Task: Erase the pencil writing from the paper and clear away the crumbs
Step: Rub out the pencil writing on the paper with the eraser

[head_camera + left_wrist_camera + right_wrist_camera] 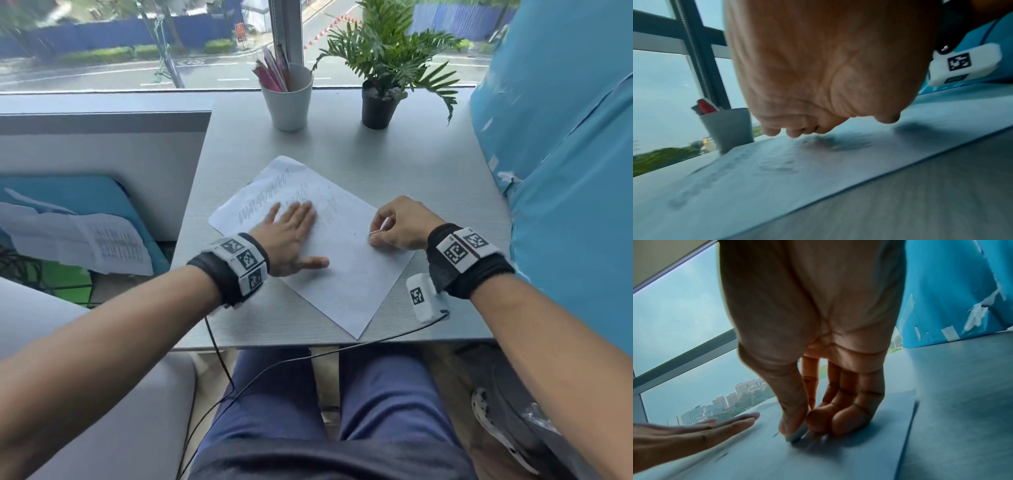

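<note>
A white paper (346,284) lies slantwise on the grey table (428,161), with zigzag pencil writing (267,202) across its far left part. My left hand (294,229) rests flat on the sheet just below the writing, fingers straight and thumb spread. My right hand (378,234) pinches a small pale eraser (797,434) between thumb and fingers, its tip down on the paper (859,459) near the right edge. A few dark eraser crumbs (775,434) lie beside it. The left wrist view shows my left hand (789,131) low over the blurred paper (777,170).
A white cup of pencils (289,97) and a potted plant (380,92) stand at the table's far edge by the window. A blue covered bulk (565,154) crowds the right side. A low partition (102,137) borders the left. Cables hang off the front edge.
</note>
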